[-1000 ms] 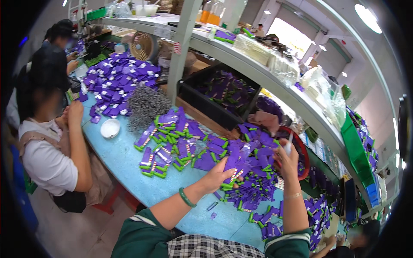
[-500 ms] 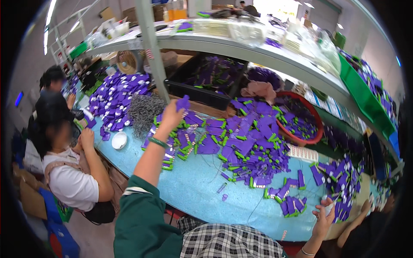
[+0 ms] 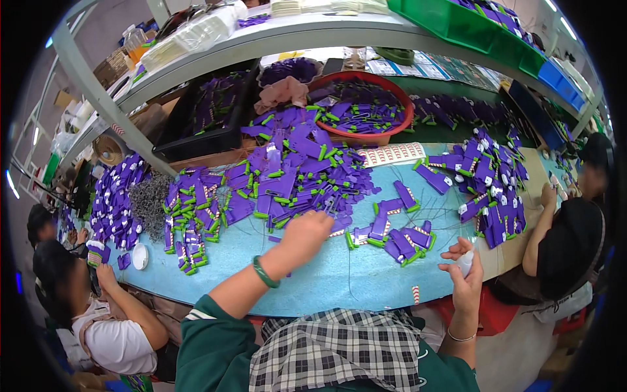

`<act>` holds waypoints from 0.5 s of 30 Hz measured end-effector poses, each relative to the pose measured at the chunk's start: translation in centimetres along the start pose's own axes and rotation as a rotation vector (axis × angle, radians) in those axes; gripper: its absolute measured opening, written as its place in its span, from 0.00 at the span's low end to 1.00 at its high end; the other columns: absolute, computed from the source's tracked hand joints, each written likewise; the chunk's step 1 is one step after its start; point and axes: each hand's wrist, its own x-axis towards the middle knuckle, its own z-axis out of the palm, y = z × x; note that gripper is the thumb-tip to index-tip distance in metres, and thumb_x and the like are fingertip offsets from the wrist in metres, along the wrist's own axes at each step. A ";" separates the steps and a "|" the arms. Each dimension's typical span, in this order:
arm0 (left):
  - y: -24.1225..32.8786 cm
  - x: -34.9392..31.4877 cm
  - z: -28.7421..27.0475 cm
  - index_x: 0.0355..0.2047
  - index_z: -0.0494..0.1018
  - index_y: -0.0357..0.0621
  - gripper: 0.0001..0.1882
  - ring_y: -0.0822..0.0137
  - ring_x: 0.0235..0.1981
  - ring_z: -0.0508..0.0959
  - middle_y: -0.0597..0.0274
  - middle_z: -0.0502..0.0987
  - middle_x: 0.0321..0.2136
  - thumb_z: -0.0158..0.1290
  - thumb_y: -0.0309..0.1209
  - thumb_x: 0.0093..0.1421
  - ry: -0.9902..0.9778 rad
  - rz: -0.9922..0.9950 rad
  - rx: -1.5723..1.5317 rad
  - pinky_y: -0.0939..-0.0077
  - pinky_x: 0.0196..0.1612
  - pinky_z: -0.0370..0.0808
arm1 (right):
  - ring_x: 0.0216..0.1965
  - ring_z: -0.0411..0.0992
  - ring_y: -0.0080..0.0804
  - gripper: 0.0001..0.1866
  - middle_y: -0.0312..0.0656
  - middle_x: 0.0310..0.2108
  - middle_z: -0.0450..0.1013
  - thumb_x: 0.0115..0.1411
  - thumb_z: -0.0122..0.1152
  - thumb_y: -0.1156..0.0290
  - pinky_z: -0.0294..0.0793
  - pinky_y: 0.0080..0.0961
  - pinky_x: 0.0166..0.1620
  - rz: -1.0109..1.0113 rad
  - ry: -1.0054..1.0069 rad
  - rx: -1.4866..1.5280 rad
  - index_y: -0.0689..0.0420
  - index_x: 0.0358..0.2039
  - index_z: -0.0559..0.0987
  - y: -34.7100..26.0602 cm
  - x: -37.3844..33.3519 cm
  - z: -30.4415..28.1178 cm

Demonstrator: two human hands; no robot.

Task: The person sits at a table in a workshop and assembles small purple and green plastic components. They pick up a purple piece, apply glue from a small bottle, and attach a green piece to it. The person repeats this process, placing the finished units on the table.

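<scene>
My left hand (image 3: 307, 236) reaches over the near edge of a heap of purple and green plastic parts (image 3: 307, 176). Its fingers are drawn together at the heap, and what they hold, if anything, is hidden. A green bangle (image 3: 264, 272) circles that wrist. My right hand (image 3: 465, 277) is curled round a small white bottle (image 3: 466, 262) above the table's front right. Between the hands lies a small group of purple parts with green ends (image 3: 398, 242). A striped sticker sheet (image 3: 394, 154) lies beyond them.
A red basket (image 3: 403, 121) and a black bin (image 3: 189, 145) of parts stand behind the heap. White-tipped purple pieces (image 3: 499, 212) are piled at right. A small white bowl (image 3: 140, 257) sits at left. A shelf (image 3: 313, 36) crosses above; people sit at both sides.
My left hand has come down and back from near the black bin to the near edge of the heap. The view has turned right. My right hand still holds the bottle.
</scene>
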 end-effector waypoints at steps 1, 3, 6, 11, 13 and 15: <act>0.5 0.5 1.4 0.33 0.73 0.43 0.13 0.53 0.36 0.77 0.56 0.75 0.31 0.61 0.30 0.48 -0.031 -0.026 0.061 0.61 0.35 0.76 | 0.46 0.71 0.34 0.27 0.47 0.46 0.66 0.56 0.51 0.83 0.79 0.29 0.44 -0.003 -0.018 0.009 0.68 0.58 0.63 0.1 -0.3 0.0; 0.9 1.4 2.5 0.33 0.73 0.43 0.14 0.52 0.35 0.76 0.56 0.74 0.31 0.63 0.31 0.46 -0.073 -0.102 0.101 0.61 0.35 0.76 | 0.45 0.72 0.35 0.26 0.48 0.46 0.66 0.57 0.51 0.82 0.79 0.29 0.43 -0.002 -0.030 0.044 0.68 0.57 0.64 0.2 -1.0 0.0; 1.3 2.3 1.8 0.30 0.73 0.42 0.15 0.52 0.36 0.76 0.55 0.72 0.30 0.64 0.32 0.44 -0.075 -0.188 0.044 0.60 0.36 0.75 | 0.44 0.73 0.35 0.25 0.48 0.45 0.67 0.58 0.51 0.82 0.79 0.29 0.42 0.027 -0.022 0.051 0.69 0.57 0.64 0.8 -2.0 -1.0; 0.2 2.7 -1.8 0.27 0.73 0.40 0.09 0.55 0.34 0.74 0.54 0.70 0.31 0.62 0.27 0.48 0.353 -0.166 -0.162 0.63 0.34 0.74 | 0.43 0.73 0.34 0.24 0.48 0.44 0.67 0.58 0.51 0.82 0.80 0.29 0.42 0.047 0.030 0.079 0.70 0.56 0.65 1.7 -2.5 -2.4; 0.1 3.4 -2.7 0.28 0.72 0.38 0.04 0.66 0.32 0.73 0.60 0.70 0.29 0.57 0.23 0.54 0.641 -0.256 -0.580 0.71 0.32 0.72 | 0.43 0.73 0.34 0.24 0.48 0.44 0.68 0.58 0.52 0.82 0.80 0.29 0.41 0.059 0.027 0.076 0.70 0.56 0.65 1.9 -2.3 -2.8; 3.9 4.3 -5.5 0.32 0.72 0.37 0.02 0.80 0.30 0.71 0.66 0.71 0.31 0.49 0.22 0.61 0.630 -0.449 -1.332 0.82 0.31 0.70 | 0.43 0.74 0.34 0.23 0.48 0.44 0.68 0.58 0.52 0.82 0.79 0.29 0.41 0.069 0.025 0.085 0.70 0.55 0.66 2.0 -2.3 -2.8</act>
